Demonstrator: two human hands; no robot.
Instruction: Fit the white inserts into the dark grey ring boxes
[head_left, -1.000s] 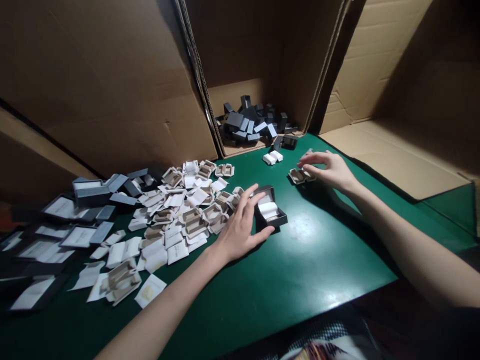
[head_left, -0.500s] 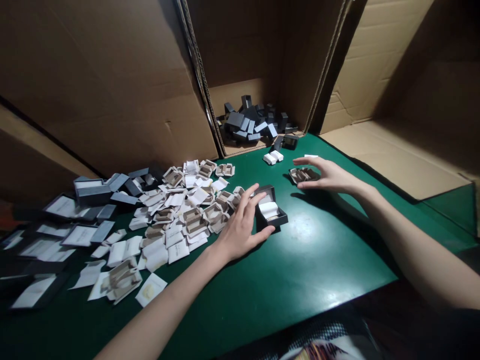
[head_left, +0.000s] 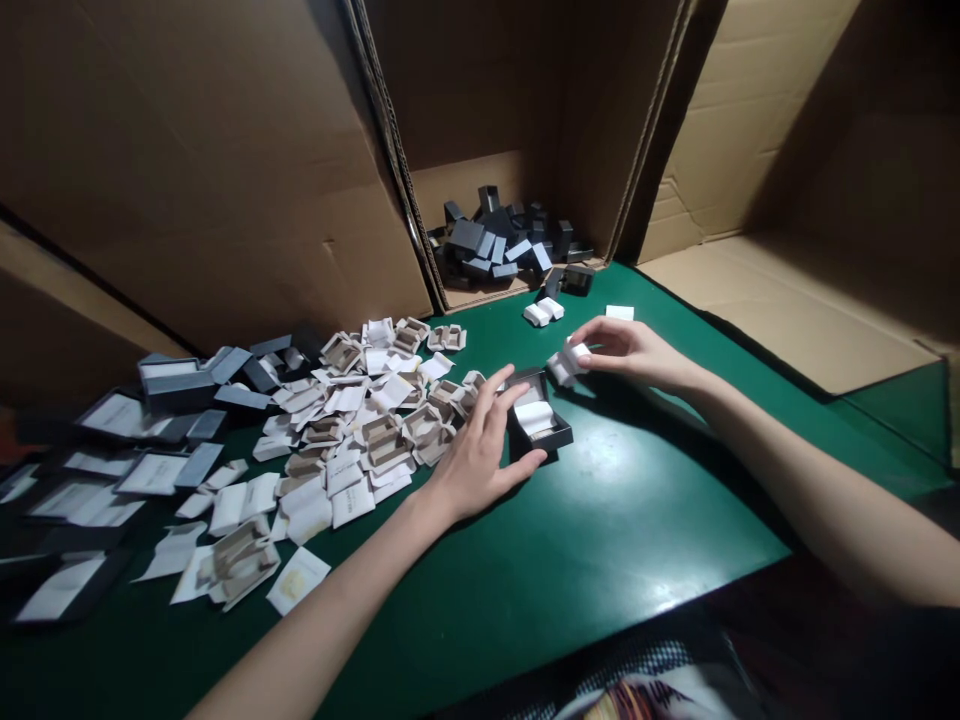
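A small black hinged box [head_left: 556,433] stands with its lid up on the green table, a white insert [head_left: 533,416] inside it. Beside its left edge is my left hand [head_left: 480,445], fingers spread; I cannot tell whether they touch the box. To the box's upper right, my right hand [head_left: 626,350] pinches a folded white cardboard insert [head_left: 568,362] between thumb and fingers, just above the table. Behind that lie another folded white insert [head_left: 543,312] and a small white piece [head_left: 619,313].
A heap of unfolded white and grey inserts [head_left: 386,440] covers the left of the table [head_left: 600,560]. More black boxes [head_left: 180,380] lie at the far left. An upright carton [head_left: 465,170] at the back holds a pile of black boxes [head_left: 495,240]; another carton [head_left: 772,300] stands right.
My right hand has moved left toward the black box with the insert, which now shows its white side instead of its grey inside. My left hand has stayed beside the box.
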